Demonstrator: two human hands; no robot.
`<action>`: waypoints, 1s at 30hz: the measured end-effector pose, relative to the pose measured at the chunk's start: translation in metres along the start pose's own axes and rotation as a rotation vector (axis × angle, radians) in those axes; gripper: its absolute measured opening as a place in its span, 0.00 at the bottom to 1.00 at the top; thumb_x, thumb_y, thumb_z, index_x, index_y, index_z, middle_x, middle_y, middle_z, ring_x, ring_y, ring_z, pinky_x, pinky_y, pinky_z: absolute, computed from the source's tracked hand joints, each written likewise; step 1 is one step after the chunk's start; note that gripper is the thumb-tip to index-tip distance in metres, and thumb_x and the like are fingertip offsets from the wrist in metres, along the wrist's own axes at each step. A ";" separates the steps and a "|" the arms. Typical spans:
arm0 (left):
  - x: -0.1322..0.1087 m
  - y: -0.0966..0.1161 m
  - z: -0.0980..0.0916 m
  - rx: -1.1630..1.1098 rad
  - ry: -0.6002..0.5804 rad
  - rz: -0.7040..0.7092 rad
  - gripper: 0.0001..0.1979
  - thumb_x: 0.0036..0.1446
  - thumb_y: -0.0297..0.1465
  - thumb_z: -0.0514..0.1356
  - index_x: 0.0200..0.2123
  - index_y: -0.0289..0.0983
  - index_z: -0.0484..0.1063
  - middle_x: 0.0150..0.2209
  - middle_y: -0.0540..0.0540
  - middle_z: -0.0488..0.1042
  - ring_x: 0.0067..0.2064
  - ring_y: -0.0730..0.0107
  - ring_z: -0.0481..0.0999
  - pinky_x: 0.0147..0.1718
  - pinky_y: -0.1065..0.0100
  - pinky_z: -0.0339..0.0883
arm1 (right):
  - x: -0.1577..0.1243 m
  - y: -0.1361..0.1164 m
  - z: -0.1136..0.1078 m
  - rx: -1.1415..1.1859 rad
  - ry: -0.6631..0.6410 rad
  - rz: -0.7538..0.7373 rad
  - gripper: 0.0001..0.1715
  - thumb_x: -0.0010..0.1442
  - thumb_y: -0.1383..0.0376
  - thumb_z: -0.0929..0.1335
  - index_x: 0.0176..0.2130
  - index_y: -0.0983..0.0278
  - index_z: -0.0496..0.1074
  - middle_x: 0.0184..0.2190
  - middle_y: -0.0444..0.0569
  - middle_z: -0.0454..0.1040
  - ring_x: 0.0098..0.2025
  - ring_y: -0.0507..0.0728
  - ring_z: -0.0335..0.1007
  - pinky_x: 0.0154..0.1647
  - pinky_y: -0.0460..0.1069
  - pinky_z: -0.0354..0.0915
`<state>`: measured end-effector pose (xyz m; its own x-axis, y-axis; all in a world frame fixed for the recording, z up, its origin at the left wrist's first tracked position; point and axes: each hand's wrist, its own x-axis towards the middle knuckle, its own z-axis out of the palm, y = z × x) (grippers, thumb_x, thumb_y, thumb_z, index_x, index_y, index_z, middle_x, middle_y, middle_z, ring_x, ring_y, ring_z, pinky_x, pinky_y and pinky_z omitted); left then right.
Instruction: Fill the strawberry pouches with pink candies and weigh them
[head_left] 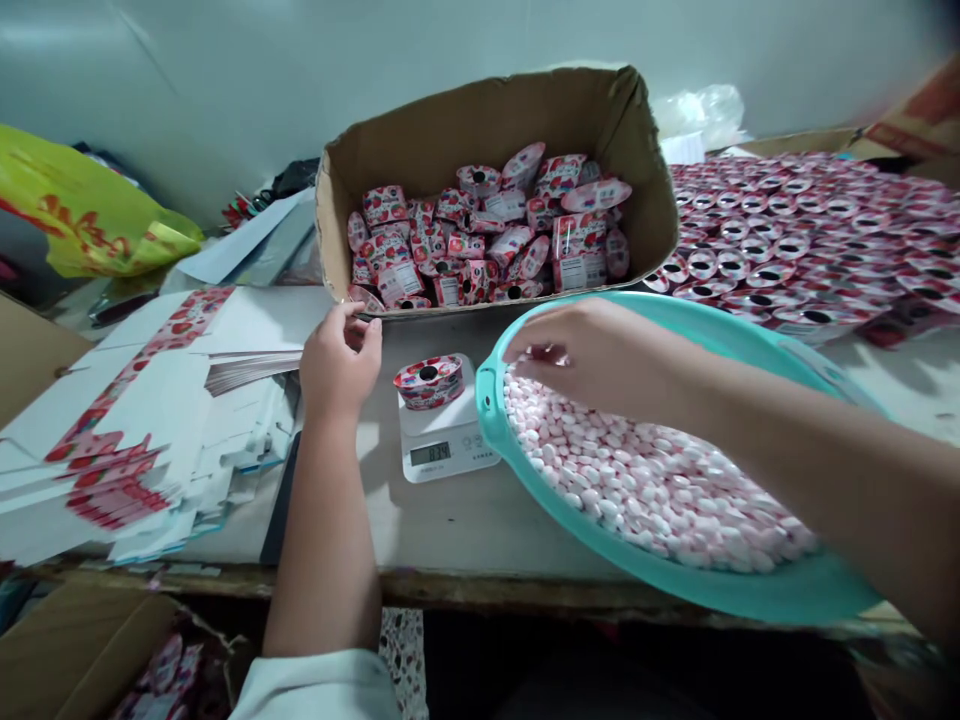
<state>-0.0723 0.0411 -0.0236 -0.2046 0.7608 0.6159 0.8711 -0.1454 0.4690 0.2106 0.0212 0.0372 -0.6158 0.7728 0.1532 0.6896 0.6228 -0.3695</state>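
Note:
A small white digital scale (448,440) sits on the table with a strawberry-printed round container (429,380) on its platform. My left hand (340,360) rests loosely curled just left of the scale, near the front edge of a cardboard box (495,120); nothing shows in its fingers. My right hand (592,355) reaches over the near rim of a teal basin (787,590) full of pink-and-white candies (645,490). Its fingertips are pinched together at the pile, close to the scale, on something I cannot make out.
The cardboard box holds several filled strawberry-printed containers (487,235). Rows of open containers (810,240) cover the table at right. Stacks of flat printed cartons (142,430) lie at left, a yellow-green plastic bag (90,215) behind them. Another open box (82,650) stands below the table edge.

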 end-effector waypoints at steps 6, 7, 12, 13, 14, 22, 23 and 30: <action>0.003 -0.003 -0.002 -0.015 -0.002 -0.033 0.15 0.59 0.38 0.59 0.47 0.39 0.75 0.36 0.46 0.80 0.35 0.64 0.77 0.38 0.64 0.69 | 0.059 -0.024 0.009 -0.097 -0.048 -0.199 0.12 0.58 0.72 0.66 0.35 0.65 0.80 0.34 0.47 0.80 0.33 0.53 0.69 0.36 0.47 0.58; 0.003 -0.003 -0.002 -0.015 -0.011 -0.028 0.15 0.59 0.37 0.59 0.47 0.39 0.76 0.36 0.45 0.80 0.35 0.64 0.77 0.38 0.64 0.69 | 0.068 -0.028 0.012 -0.117 -0.075 -0.217 0.12 0.57 0.72 0.66 0.35 0.65 0.80 0.33 0.47 0.80 0.32 0.52 0.68 0.35 0.47 0.57; 0.003 -0.002 -0.003 -0.033 -0.057 0.017 0.14 0.61 0.36 0.59 0.47 0.37 0.75 0.36 0.44 0.80 0.35 0.63 0.77 0.39 0.64 0.69 | 0.095 -0.038 0.029 -0.164 -0.187 -0.298 0.13 0.55 0.75 0.66 0.34 0.66 0.80 0.31 0.47 0.79 0.29 0.51 0.64 0.33 0.47 0.54; 0.003 -0.002 -0.004 -0.032 -0.056 0.023 0.14 0.61 0.36 0.59 0.47 0.36 0.75 0.36 0.44 0.80 0.35 0.63 0.76 0.39 0.64 0.69 | 0.097 -0.040 0.032 -0.177 -0.211 -0.322 0.13 0.54 0.75 0.66 0.34 0.66 0.80 0.31 0.47 0.79 0.29 0.51 0.63 0.33 0.47 0.54; 0.002 -0.002 -0.004 -0.024 -0.050 0.035 0.14 0.61 0.35 0.59 0.47 0.36 0.75 0.37 0.44 0.80 0.34 0.64 0.76 0.40 0.64 0.69 | 0.097 -0.040 0.034 -0.197 -0.238 -0.339 0.13 0.54 0.76 0.66 0.33 0.66 0.80 0.31 0.47 0.79 0.29 0.51 0.63 0.33 0.47 0.53; 0.000 -0.001 -0.007 0.056 0.058 0.118 0.14 0.60 0.32 0.59 0.49 0.38 0.74 0.49 0.41 0.75 0.31 0.70 0.74 0.40 0.66 0.68 | 0.097 -0.042 0.042 -0.273 -0.190 -0.364 0.17 0.56 0.74 0.67 0.44 0.65 0.77 0.42 0.51 0.79 0.41 0.57 0.71 0.36 0.48 0.56; 0.000 -0.001 -0.007 0.052 0.060 0.118 0.13 0.60 0.32 0.59 0.49 0.38 0.74 0.49 0.41 0.75 0.31 0.70 0.74 0.40 0.66 0.69 | 0.093 -0.043 0.040 -0.299 -0.173 -0.348 0.18 0.56 0.75 0.66 0.45 0.64 0.77 0.44 0.52 0.78 0.42 0.57 0.71 0.36 0.48 0.57; 0.001 -0.002 -0.008 -0.009 0.079 0.088 0.10 0.60 0.32 0.59 0.45 0.40 0.74 0.48 0.43 0.75 0.30 0.72 0.73 0.37 0.68 0.68 | 0.011 -0.041 0.001 -0.500 -0.129 -0.259 0.16 0.57 0.77 0.63 0.40 0.64 0.74 0.40 0.53 0.75 0.40 0.60 0.73 0.34 0.52 0.61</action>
<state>-0.0772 0.0371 -0.0192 -0.1628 0.6924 0.7029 0.8831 -0.2154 0.4168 0.1752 0.0034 0.0532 -0.8086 0.5856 0.0566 0.5868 0.7960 0.1483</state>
